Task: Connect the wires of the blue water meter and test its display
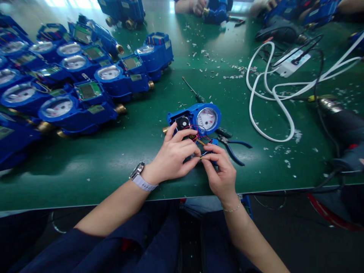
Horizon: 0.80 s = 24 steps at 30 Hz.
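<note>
Fingers (pixel 191 162) of left hand (pixel 170 159) and right hand (pixel 222 174) pinch wires (pixel 198 139) beside meter (pixel 196 117).

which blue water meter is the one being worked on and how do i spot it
Start at the green table, near its front edge, just beyond the person's left hand and right hand. The water meter there lies alone, well apart from the batch of meters at the far left. Its coloured wires run into both hands, and blue-handled pliers lie beside it.
</note>
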{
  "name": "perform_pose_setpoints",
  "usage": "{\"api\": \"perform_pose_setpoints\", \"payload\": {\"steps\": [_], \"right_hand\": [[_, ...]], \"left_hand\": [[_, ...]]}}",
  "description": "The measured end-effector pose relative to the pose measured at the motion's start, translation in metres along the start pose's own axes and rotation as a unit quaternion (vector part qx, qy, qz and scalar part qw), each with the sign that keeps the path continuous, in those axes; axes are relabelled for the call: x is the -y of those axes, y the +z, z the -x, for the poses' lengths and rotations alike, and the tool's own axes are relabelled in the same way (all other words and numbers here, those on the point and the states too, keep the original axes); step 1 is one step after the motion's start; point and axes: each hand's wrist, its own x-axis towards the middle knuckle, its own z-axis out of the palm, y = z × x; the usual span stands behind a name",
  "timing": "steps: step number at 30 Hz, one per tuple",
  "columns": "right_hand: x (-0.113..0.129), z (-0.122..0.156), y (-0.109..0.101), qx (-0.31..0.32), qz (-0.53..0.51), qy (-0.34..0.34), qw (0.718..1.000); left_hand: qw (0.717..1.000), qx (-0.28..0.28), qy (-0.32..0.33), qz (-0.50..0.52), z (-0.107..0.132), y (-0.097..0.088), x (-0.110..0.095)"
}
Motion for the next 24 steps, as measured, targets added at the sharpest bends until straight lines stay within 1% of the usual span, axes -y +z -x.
{"api": "perform_pose_setpoints", "payload": {"steps": [9,16,19,24], "right_hand": [[0.002,-0.002,-0.001,0.002,0.038,-0.025,0.999],[0.006,-0.006,-0.003,-0.002,0.052,-0.044,0.998],[0.007,-0.005,-0.006,0.000,0.083,-0.047,0.995],[0.008,0.000,-0.012,-0.005,0.139,-0.060,0.988]], "left_hand": [[1.000,-0.010,-0.005,0.025,0.001,0.003,-0.002],[0.998,-0.006,-0.029,0.056,0.001,0.002,-0.003],[0.999,0.009,-0.028,0.032,0.000,-0.001,-0.003],[0.999,0.030,-0.009,-0.016,-0.001,-0.005,-0.002]]}}
